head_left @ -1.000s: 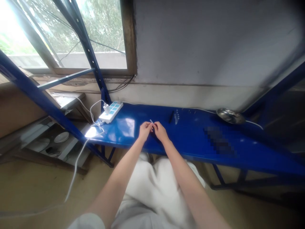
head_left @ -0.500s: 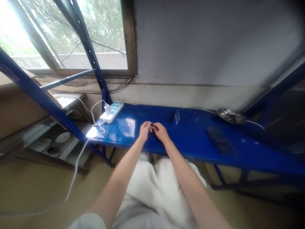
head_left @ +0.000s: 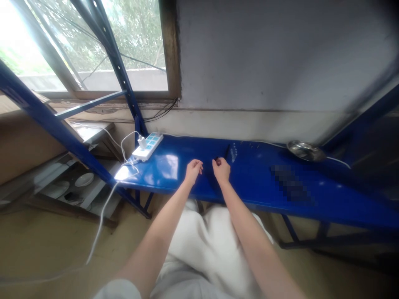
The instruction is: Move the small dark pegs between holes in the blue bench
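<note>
My left hand (head_left: 193, 171) hovers over the middle of the blue table (head_left: 249, 176), thumb and fingers drawn together; whether anything lies between the tips cannot be made out. A short gap to its right, my right hand (head_left: 222, 169) pinches a small dark object (head_left: 216, 158), mostly covered by the fingers, its kind unclear. Just beyond the right hand lie a thin black stick-like thing (head_left: 227, 150) and a clear, bumpy strip of small round parts (head_left: 233, 153).
A white power strip (head_left: 148, 146) with a plugged-in charger sits at the table's left end. Toward the back right is a shiny metal dish-shaped thing (head_left: 305, 150) with a white cable. A blurred-out dark patch (head_left: 291, 185) lies nearer. Blue shelf posts (head_left: 116, 66) rise at left.
My hands, together around a dark object before, have parted. The right hand has moved right with a small dark object in its fingers; the left has barely shifted.
</note>
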Motion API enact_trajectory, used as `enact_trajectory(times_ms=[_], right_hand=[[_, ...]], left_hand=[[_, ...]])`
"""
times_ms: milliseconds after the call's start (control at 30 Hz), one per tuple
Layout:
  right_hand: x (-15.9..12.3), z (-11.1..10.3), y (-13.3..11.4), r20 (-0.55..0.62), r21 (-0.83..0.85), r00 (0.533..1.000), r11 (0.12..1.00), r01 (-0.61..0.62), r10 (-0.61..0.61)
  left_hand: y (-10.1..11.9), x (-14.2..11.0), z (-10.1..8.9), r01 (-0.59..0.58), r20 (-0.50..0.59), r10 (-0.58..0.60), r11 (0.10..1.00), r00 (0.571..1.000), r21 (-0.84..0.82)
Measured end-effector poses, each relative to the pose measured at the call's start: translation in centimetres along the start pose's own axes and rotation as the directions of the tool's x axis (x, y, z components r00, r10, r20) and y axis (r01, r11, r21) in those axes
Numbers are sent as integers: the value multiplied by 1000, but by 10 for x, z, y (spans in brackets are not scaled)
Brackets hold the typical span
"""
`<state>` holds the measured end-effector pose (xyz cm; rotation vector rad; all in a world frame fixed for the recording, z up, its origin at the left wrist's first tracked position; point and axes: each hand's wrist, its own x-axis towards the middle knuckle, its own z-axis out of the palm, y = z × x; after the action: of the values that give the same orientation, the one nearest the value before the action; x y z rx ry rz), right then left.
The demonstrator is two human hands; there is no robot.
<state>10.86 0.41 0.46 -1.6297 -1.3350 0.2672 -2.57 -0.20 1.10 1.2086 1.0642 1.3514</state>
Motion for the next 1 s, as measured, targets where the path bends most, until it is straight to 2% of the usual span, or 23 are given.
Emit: enact_trajectory(times_ms=[100,233,433,600,667,733,800,833,933,1000], right_hand=[[9,-11,12,7,-95,997,993,-73,74],[19,-22,27,14,-208,995,973,-98,103],[26,-28,26,119,-264,981,957,-118,154],[35,-38,31,200,-353,950,922,-157,239],[38,-43,36,180,-396,943,898,-191,280],[38,-46,41,150,-401,943,890,-216,297],[35,-47,46,130,-379,952,901,-210,277],[33,-47,48,116,-366,959,909,-200,257],[28,-43,53,54,-339,979,926,-169,198],[26,-40,55,22,-333,985,930,-152,168]], left_hand=[[1,0,1,26,-9,-26,1000,1000,8],[1,1,1,41,-11,-41,999,999,9],[0,1,2,34,-14,-34,999,999,21],[-4,4,1,27,-3,-27,998,1000,53],[-6,3,1,24,7,-25,995,1000,97],[-6,0,3,-8,12,5,977,1000,213],[-5,-4,5,-100,25,98,911,995,400],[-4,-7,7,-168,57,162,850,985,500],[1,-14,17,-391,269,288,578,919,716],[4,-16,27,-484,408,264,404,874,776]])
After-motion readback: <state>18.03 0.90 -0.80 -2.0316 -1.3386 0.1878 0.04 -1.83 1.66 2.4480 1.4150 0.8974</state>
